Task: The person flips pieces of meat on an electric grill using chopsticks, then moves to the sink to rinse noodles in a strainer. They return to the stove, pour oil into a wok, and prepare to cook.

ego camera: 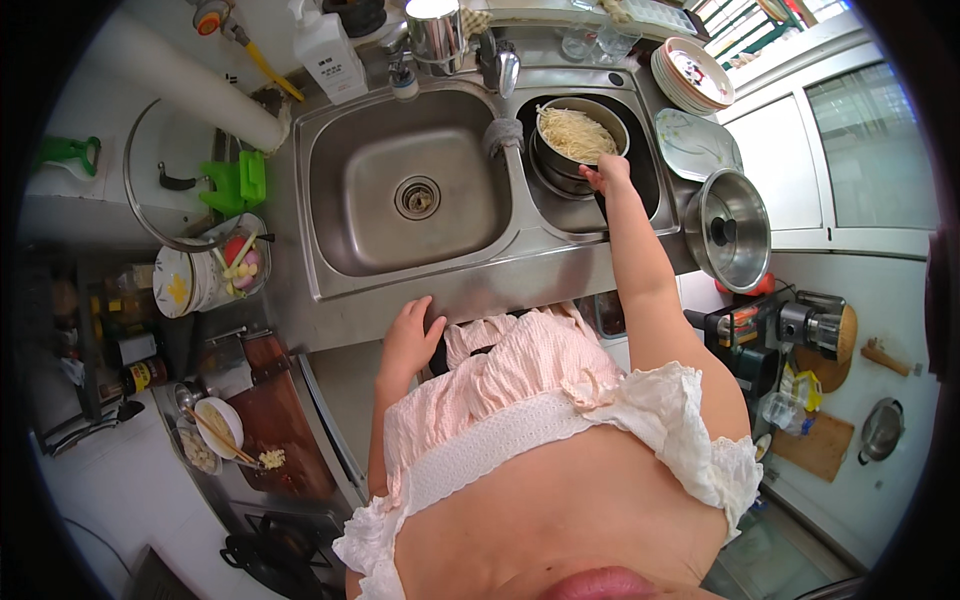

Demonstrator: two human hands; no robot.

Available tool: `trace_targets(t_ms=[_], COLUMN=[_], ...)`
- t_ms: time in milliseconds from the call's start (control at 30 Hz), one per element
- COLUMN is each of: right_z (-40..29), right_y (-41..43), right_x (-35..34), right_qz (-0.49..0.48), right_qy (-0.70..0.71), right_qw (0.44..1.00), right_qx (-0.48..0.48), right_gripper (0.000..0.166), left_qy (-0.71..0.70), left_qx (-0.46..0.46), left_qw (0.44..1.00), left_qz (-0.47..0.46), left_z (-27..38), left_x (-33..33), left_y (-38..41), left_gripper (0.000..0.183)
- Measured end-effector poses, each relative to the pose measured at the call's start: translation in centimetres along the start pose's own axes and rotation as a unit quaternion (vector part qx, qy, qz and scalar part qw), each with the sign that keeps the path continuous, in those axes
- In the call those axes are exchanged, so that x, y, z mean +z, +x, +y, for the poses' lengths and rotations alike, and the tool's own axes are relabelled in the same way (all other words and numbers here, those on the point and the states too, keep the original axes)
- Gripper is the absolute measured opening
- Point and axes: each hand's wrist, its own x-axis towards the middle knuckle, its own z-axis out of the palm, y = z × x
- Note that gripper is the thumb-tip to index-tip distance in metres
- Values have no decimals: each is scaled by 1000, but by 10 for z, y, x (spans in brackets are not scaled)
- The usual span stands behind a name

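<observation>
Enoki mushrooms (574, 135) fill a steel pot (551, 154) in the right sink basin (652, 180). The pot rests above another round metal vessel (559, 184), mostly hidden beneath it. At the pot's near rim is my right hand (609, 174), fingers pointing left, over a dark handle (600, 204). Whether the fingers are closed round that handle is hidden by the hand and forearm. My left hand (411, 336) touches the front edge of the steel counter (375, 311), fingers apart and holding nothing. The larger left basin (442, 154) has a drain strainer (417, 198) with some scraps in it.
A faucet (507, 67) and a grey cloth (502, 135) are by the basin divider. Stacked plates (679, 79), a patterned tray (697, 142) and a steel pan with lid (739, 255) stand right. Left are a glass lid (135, 187), bowls (176, 281) and a cutting board (289, 427).
</observation>
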Motion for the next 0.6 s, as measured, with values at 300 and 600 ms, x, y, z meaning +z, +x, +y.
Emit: trace_targets(t_ms=[300, 600], right_z=[-55, -21], right_y=[-75, -88], right_x=[-54, -50], right_qz=[-18, -36], right_qy=[63, 52], right_qw=[991, 991], right_qx=[-116, -120], right_gripper=[24, 24], left_qy=[-54, -86], left_qx=[-42, 24], left_qw=[997, 996], left_qz=[29, 17], left_z=[-4, 39], left_x=[11, 3], left_y=[8, 46], left_gripper=[43, 43])
